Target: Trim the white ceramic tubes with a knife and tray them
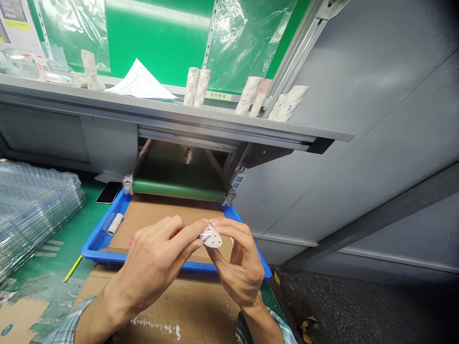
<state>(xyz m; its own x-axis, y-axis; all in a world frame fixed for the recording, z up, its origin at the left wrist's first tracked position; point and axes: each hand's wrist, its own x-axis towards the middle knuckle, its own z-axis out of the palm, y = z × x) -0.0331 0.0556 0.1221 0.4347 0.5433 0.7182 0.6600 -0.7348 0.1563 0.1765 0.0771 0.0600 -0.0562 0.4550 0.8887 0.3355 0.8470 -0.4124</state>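
In front of me, over the blue tray, both hands meet at a small white plastic part [214, 240]. Its teardrop-shaped end faces me and shows several small dark holes. My right hand [238, 260] is closed around this part, thumb below and fingers above. My left hand [158, 255] is closed in a pinch at the part's left edge, where a thin white strip [205, 236] shows at its fingertips. Whether that strip is separate from the part, I cannot tell. The rest of the part's body is hidden behind the fingers.
A cardboard-lined blue tray [102, 256] sits under a green conveyor belt [179, 189]; a white tube [115, 224] lies inside it. Left are clear plastic trays [39, 205], a phone [109, 192] and a yellow stick [73, 268]. Overhead, a metal shelf [215, 117] holds several white tubes [202, 88].
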